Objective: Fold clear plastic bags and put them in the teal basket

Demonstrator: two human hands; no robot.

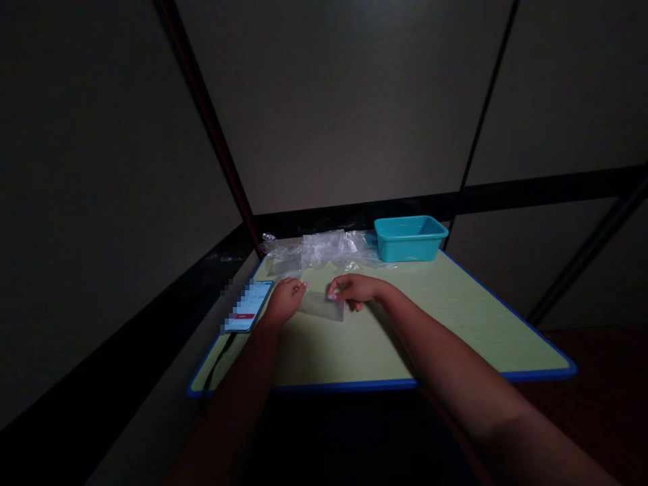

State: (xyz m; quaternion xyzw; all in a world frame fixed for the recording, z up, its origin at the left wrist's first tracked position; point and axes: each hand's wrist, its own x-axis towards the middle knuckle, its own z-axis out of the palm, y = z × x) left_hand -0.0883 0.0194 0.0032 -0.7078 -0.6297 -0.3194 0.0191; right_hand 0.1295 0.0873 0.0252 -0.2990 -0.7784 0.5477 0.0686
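Observation:
Between my two hands a small clear plastic bag [322,307] is stretched low over the table, its outline faint in the dim light. Pinched at its left end are the fingers of my left hand [287,297]. The thumb and forefinger of my right hand [353,289] close on its upper right part, with the other fingers curled below. Whether anything lies inside the bag I cannot tell. Just beyond both hands lies a heap of clear plastic bags [331,248], crumpled and overlapping.
A turquoise plastic basket [410,250] stands at the table's back right. Left of my left hand lies a phone [249,307] with a lit screen, and a dark cord hangs near it. The yellow-green table [455,324] has a blue edge and meets panelled walls behind and left.

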